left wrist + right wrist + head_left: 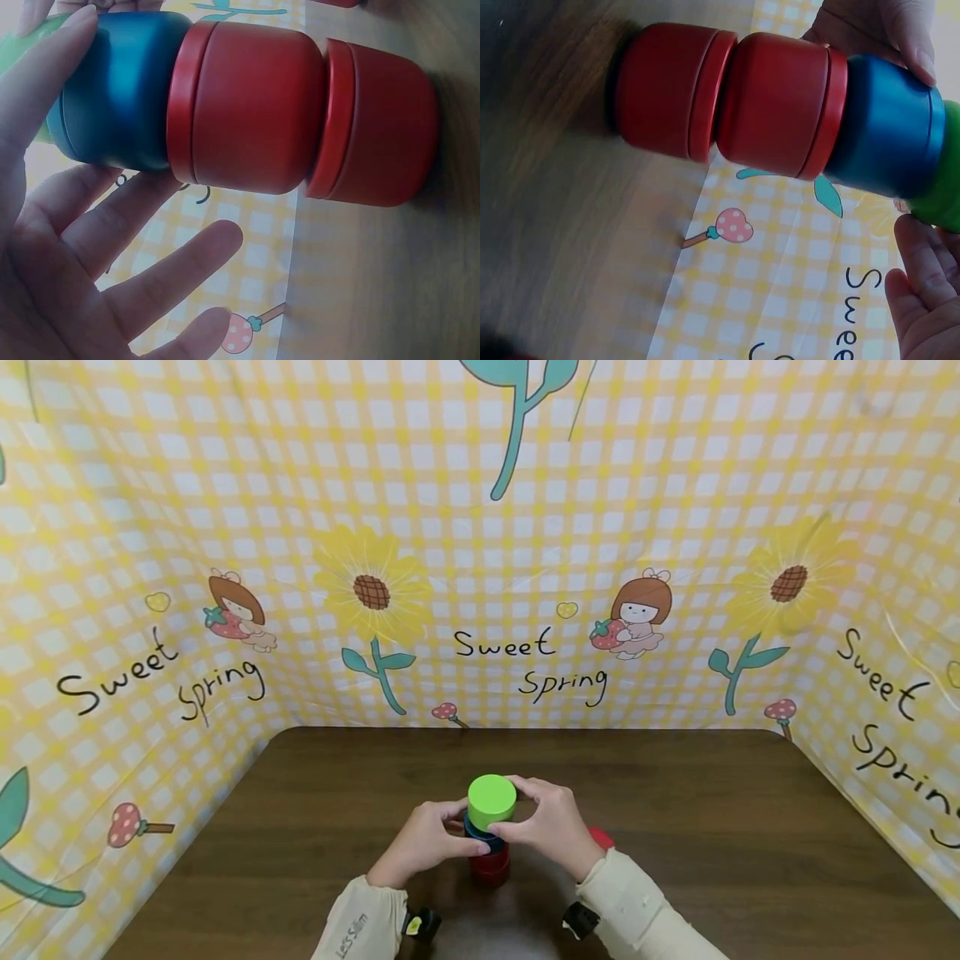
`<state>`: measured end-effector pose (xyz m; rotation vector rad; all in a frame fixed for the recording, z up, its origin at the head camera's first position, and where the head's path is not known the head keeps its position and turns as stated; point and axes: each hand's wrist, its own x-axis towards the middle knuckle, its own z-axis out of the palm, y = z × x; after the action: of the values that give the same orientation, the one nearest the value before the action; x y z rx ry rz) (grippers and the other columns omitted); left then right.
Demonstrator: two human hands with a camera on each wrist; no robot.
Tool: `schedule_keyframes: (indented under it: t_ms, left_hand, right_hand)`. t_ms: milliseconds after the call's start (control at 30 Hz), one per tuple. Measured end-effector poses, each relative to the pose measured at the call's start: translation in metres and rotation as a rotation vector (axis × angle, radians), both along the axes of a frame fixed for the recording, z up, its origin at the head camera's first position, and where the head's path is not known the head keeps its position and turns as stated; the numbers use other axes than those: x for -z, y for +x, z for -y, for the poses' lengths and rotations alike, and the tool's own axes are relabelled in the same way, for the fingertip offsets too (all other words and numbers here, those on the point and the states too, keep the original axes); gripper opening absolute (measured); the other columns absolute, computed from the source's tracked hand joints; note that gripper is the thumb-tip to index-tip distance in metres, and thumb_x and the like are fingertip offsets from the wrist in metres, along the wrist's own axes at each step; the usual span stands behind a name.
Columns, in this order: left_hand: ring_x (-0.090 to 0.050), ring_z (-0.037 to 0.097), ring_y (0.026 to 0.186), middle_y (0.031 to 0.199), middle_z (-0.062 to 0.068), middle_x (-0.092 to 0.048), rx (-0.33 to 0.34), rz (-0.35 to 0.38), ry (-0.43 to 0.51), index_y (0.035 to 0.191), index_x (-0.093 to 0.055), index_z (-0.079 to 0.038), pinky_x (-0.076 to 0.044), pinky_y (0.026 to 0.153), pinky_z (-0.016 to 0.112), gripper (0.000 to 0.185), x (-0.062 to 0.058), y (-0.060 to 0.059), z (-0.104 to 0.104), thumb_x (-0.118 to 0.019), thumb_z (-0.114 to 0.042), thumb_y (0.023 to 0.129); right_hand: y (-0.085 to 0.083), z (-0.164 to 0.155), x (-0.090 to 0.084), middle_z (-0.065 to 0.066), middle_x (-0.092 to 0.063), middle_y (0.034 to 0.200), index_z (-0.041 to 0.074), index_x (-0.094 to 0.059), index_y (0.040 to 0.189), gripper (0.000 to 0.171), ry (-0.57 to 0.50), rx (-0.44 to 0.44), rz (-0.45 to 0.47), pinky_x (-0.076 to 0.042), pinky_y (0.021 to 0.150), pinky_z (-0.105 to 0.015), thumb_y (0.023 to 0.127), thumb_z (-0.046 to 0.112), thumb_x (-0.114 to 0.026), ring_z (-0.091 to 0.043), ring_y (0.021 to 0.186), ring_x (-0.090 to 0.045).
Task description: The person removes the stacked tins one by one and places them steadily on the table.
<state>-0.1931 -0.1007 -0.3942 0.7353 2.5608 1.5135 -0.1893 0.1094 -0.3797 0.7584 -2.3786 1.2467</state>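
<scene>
- Green tin (492,799) tops stack (489,852) — left hand (423,842) fingers spread beside blue tin (120,94); right hand (551,827) pinches green.
- Seat it centred, let go gently — stack looks tippy.

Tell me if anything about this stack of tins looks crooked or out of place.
Nothing stands out. The green tin sits on the blue tin, above two red tins, in a fairly straight column on the table. Left hand and right hand flank the top.
</scene>
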Motion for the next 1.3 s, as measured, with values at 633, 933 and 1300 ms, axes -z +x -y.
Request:
schedule_keyframes:
  t_ms: [633, 933, 1300]
  left_hand:
    - [-0.066, 0.031, 0.095, 0.114, 0.021, -0.066, -0.062, 0.066, -0.024, 0.13, -0.056, 0.006, -0.055, 0.079, 0.041, 0.065, -0.001, 0.001, -0.001, -0.081, -0.026, 0.078]
    - [-0.067, 0.03, 0.095, 0.114, 0.021, -0.065, -0.073, 0.09, -0.033, 0.132, -0.055, 0.005, -0.054, 0.08, 0.042, 0.069, 0.0, 0.0, -0.003, -0.08, -0.03, 0.078]
    - [-0.067, 0.029, 0.096, 0.115, 0.021, -0.065, -0.092, 0.086, -0.042, 0.133, -0.053, 0.005, -0.054, 0.079, 0.042, 0.071, 0.0, 0.003, -0.004, -0.081, -0.029, 0.077]
  right_hand:
    - [0.003, -0.032, -0.001, -0.011, -0.069, 0.106, -0.001, -0.068, 0.114, 0.055, 0.005, 0.14, 0.116, -0.051, 0.086, -0.047, 0.066, 0.016, -0.089, -0.027, 0.098, -0.065]
    - [0.004, -0.039, 0.0, -0.013, -0.069, 0.106, -0.003, -0.067, 0.114, 0.056, 0.063, 0.126, 0.099, -0.052, 0.083, -0.045, 0.067, 0.018, -0.088, -0.026, 0.096, -0.066]
    - [0.008, -0.046, 0.006, -0.012, -0.07, 0.101, -0.005, -0.068, 0.109, 0.057, 0.067, 0.172, 0.05, -0.053, 0.08, -0.044, 0.062, 0.016, -0.091, -0.027, 0.092, -0.067]
